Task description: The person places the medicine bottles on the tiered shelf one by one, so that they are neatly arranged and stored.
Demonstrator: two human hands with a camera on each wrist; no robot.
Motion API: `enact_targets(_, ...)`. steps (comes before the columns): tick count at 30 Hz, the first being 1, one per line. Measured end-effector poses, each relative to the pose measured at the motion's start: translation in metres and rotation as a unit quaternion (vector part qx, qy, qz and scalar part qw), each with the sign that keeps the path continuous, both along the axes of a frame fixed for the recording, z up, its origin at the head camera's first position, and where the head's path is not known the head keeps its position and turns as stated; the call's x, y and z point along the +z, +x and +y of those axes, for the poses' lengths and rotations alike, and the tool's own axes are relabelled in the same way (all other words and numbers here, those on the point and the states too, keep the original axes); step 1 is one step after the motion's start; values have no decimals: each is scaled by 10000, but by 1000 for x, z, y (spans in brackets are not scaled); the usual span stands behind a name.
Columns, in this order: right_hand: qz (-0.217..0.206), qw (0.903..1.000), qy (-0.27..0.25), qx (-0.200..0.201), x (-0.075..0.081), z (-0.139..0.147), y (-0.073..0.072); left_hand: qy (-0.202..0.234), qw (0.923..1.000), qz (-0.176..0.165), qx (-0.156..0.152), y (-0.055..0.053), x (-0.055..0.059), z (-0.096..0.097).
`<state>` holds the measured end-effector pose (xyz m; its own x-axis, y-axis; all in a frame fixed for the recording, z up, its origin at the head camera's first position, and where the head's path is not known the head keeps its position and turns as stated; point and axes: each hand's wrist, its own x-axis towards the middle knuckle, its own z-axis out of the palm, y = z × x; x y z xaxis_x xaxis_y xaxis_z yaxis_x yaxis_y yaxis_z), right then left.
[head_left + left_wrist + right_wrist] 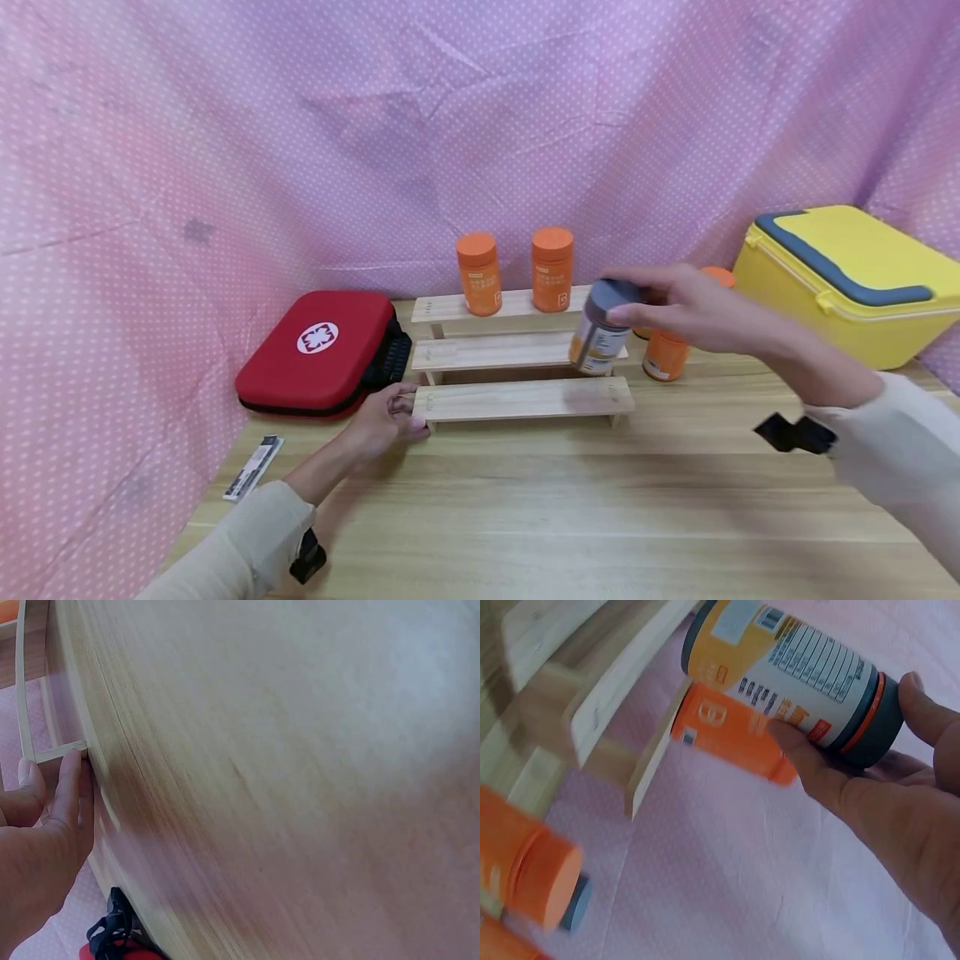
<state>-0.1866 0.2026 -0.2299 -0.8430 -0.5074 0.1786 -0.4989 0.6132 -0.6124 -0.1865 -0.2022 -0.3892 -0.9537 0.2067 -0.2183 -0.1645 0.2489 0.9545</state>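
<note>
My right hand [693, 308] grips a supplement jar [597, 333] by its dark grey lid. The jar tilts over the right end of a three-step wooden display rack [517, 400]. In the right wrist view, the jar's printed white-and-yellow label [810, 664] faces the camera. My left hand [378, 423] pinches the left end of the rack's lowest step, and in the left wrist view its fingers [67, 787] lie against the end leg. Two orange jars, a left one [480, 279] and a right one [552, 271], stand upright on the top step.
More jars, among them an orange one [665, 356], stand right of the rack, partly behind my right hand. Beyond them is a yellow lidded box [817, 308]. A red first-aid case [315, 354] lies at left, with a white printed strip [253, 468] before it.
</note>
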Motion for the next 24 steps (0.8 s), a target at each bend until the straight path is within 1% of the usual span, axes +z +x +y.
enact_targets(3, -290, 9992, -149, 214, -3, -28, -12, -33, 10000, -11, -1, 0, 1, -1)
enact_targets(7, -214, 9990, -180, 348, -10, -63, -27, -60, 10000, 47, -22, -1, 0, -1)
enact_targets(10, -29, 9994, -189, 294, -15, -86, -36, 0, 10000, 90, -37, -1, -1, -2)
enact_targets(12, -22, 9995, -228, 206, -18, -98, -41, 49, 9999, 88, -42, -2, -2, -2)
enact_targets(15, -75, 9996, -272, 84, -21, -113, -47, 52, 9999, 121, -7, -3, -3, -1)
enact_targets(17, -140, 9994, -308, 45, -23, -122, -50, 34, 9999, 151, -40, -3, -3, -2)
enact_targets(22, -265, 9989, -356, 167, -28, -137, -56, -28, 9999, 138, -19, -2, -3, -2)
enact_targets(24, -270, 9989, -342, 185, -30, -140, -58, -71, 9999, 78, 34, -2, -3, -2)
